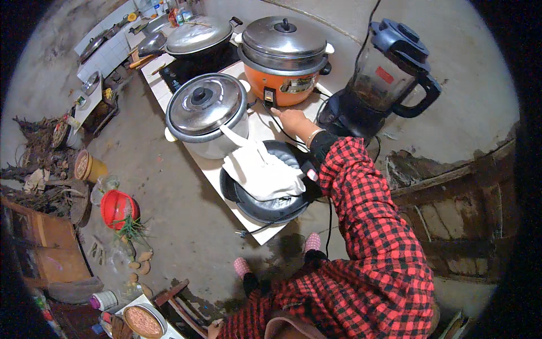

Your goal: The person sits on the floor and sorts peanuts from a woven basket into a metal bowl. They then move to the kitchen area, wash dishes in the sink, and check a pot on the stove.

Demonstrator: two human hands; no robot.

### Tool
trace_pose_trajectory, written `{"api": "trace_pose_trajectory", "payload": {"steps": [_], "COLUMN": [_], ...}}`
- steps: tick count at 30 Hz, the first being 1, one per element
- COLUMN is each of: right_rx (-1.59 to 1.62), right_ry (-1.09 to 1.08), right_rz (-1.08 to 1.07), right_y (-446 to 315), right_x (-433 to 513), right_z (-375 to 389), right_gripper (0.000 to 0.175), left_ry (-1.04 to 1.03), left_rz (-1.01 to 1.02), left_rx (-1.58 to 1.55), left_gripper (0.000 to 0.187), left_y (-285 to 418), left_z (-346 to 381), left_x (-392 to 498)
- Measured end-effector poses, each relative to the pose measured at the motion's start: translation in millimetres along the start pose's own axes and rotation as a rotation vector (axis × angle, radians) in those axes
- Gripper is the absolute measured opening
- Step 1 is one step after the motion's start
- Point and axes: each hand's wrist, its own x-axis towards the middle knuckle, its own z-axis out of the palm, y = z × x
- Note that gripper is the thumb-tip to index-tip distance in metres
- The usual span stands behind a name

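My right hand (294,123) reaches over the table, its index finger extended to the front switch (269,96) of an orange rice cooker (254,80). The fingertip is at the lower edge of the switch; I cannot tell whether it presses. Nothing is held in this hand. A metal steamer tier and a domed lid (283,36) with a black knob top the cooker. My left hand (214,328) is low at the bottom edge, only partly visible, and what it holds is unclear. Nearer me, a white cloth (262,171) lies over a black electric pan (241,201).
A second lidded cooker (211,146) stands on the table's left side. A blender (372,84) is at the right, with cords around it. Behind is a lidded wok (199,36). A red basin (116,209) and a yellow bucket (91,167) sit on the floor.
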Motion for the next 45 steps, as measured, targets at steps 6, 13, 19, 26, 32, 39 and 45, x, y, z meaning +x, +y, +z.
{"api": "trace_pose_trajectory", "payload": {"steps": [6,13,19,26,32,39,45], "right_rx": [-0.052,-0.027,0.018,0.078,0.156,0.468,0.608], "right_ry": [-0.002,0.080,0.079,0.022,0.021,-0.103,-0.027], "right_rz": [0.036,0.021,0.054,0.109,0.003,-0.153,0.007], "right_y": [-3,-8,-9,-11,-6,32,123], "right_x": [33,42,49,51,14,-148,-327], "right_z": [9,19,20,12,-14,-64,-108], "right_gripper": [0.057,0.054,0.053,0.053,0.030,0.027,0.034], "left_ry": [-0.019,-0.019,0.035,-0.030,-0.078,-0.068,-0.275], "left_rz": [0.011,0.087,0.116,0.005,-0.017,0.553,0.586], "left_rx": [0.121,0.283,0.129,0.185,0.299,0.090,0.123], "left_gripper": [0.030,0.031,0.032,0.028,0.025,0.033,0.030], "left_y": [16,21,17,27,70,252,427], "left_z": [-27,-57,-65,-66,-71,-85,-41], "left_x": [21,41,47,48,29,4,-75]}}
